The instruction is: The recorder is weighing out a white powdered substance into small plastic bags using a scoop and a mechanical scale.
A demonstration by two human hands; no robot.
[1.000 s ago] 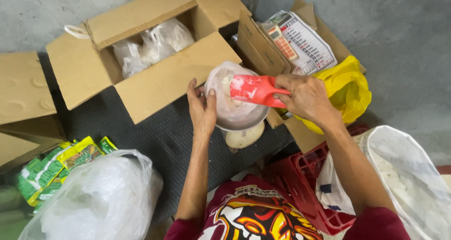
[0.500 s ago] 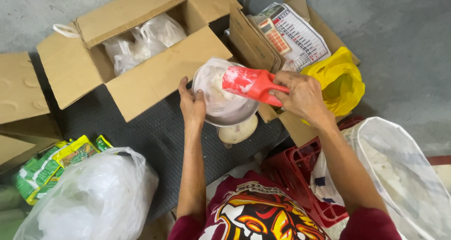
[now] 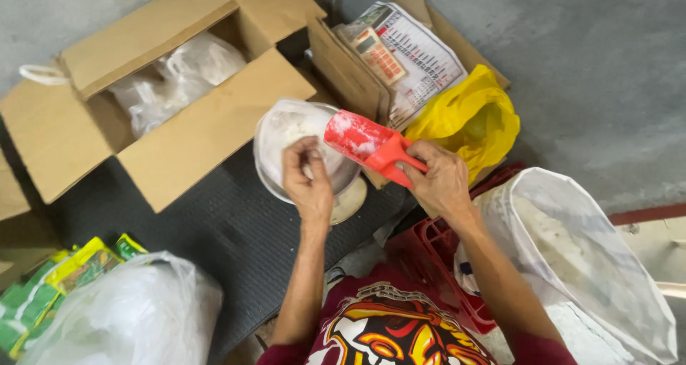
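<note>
My right hand (image 3: 437, 181) grips the handle of a red plastic scoop (image 3: 364, 144) dusted with white powder, held tilted over a clear plastic bag (image 3: 282, 133). The bag lies in a metal weighing pan (image 3: 343, 179) on a small scale and holds white powder. My left hand (image 3: 307, 179) pinches the near edge of that bag's mouth, fingers closed on the plastic.
An open cardboard box (image 3: 186, 122) with filled clear bags stands at the back left. A calculator (image 3: 375, 51) and a printed sheet lie on cardboard behind a yellow bag (image 3: 468, 115). A large white sack (image 3: 586, 258) of powder is at right, a red crate (image 3: 436, 265) beneath, green packets (image 3: 50, 286) at left.
My left hand has shifted from the bag's left side to its near edge. The scoop stays over the bag, still tilted down to the right.
</note>
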